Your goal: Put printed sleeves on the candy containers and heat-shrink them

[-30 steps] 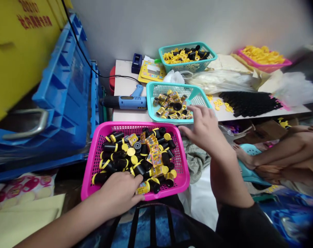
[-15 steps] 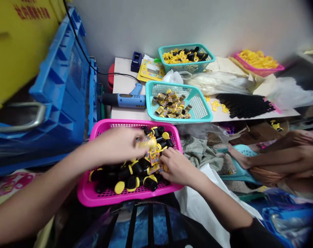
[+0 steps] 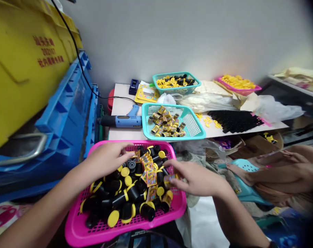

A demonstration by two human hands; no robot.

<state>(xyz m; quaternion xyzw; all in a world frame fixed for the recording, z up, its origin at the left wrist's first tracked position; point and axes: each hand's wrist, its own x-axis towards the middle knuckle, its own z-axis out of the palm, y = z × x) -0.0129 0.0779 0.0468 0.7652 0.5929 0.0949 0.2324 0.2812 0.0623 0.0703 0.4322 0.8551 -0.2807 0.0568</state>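
Note:
A pink basket [image 3: 80, 225] sits in front of me, full of black cylinders with yellow caps [image 3: 120, 199] and some printed yellow labels [image 3: 151, 177]. Over its upper left part is my left hand [image 3: 111, 156], fingers apart around a small printed piece [image 3: 129, 154] that it may only touch. My right hand [image 3: 195, 175] reaches in from the right, thumb and fingers spread beside a label-wrapped cylinder [image 3: 168, 180]; no firm grip on it shows. Another wrapped cylinder [image 3: 167, 200] lies below that hand.
A turquoise basket [image 3: 195, 129] of wrapped cylinders stands on the white table [image 3: 120, 134], beside a blue heat gun [image 3: 127, 121]. Behind are baskets of yellow parts [image 3: 237, 82]. Blue crates [image 3: 65, 120] stand left; another person's legs [image 3: 275, 175] are at right.
The view has tilted up. My hands have moved apart, the left one leftward off the yellow piece it had, and the right one has opened its fingers.

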